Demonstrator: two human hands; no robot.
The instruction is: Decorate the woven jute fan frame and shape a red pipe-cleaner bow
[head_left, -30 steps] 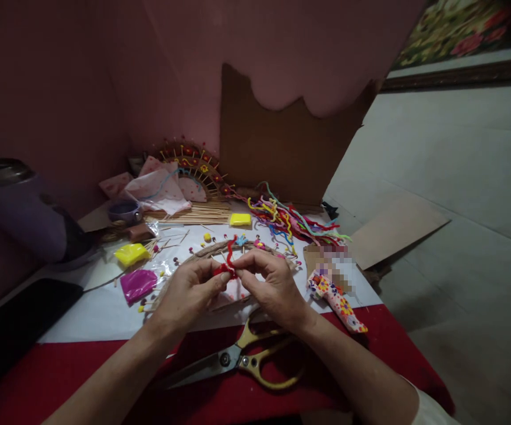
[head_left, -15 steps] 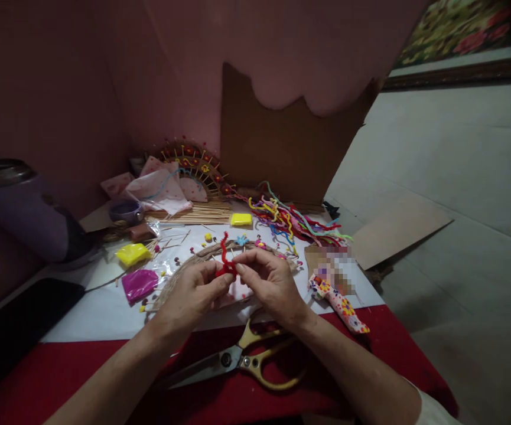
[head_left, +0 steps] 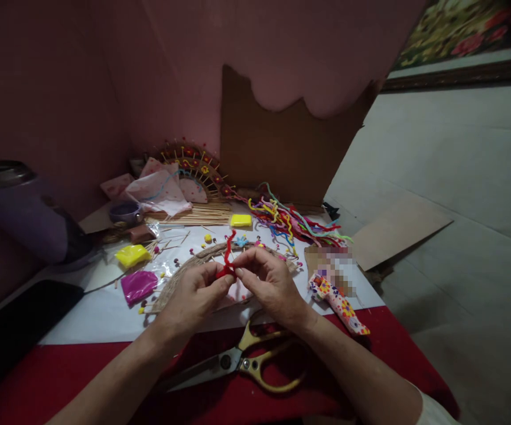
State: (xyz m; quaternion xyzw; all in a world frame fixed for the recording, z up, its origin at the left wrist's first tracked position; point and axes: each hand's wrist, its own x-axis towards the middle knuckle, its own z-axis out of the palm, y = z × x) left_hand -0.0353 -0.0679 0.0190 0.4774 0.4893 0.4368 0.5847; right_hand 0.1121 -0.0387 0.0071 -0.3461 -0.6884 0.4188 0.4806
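Observation:
Between my fingertips is a red pipe cleaner (head_left: 228, 254), bent into a small bunched shape with one end sticking up. My left hand (head_left: 199, 290) pinches its left side between thumb and forefinger. From the right, my right hand (head_left: 269, 282) pinches the same piece, the fingertips of both hands almost touching. Just beneath and behind them lies a twine-wrapped arc (head_left: 179, 271) with small sticks and coloured balls around its edge, partly hidden by my hands. A pair of scissors (head_left: 233, 361) with yellow handles lies open below my wrists.
Loose coloured pipe cleaners (head_left: 290, 218) lie at the back right, near a cardboard sheet (head_left: 282, 147). Yellow clay (head_left: 132, 255) and magenta clay (head_left: 140, 286) packets are at left, by a dark flat object (head_left: 29, 319) and a purple tumbler (head_left: 25, 218). A floral-patterned piece (head_left: 341, 304) lies right.
The upright end of the red pipe cleaner has tilted slightly to the right. Both hands keep their pinch in nearly the same place.

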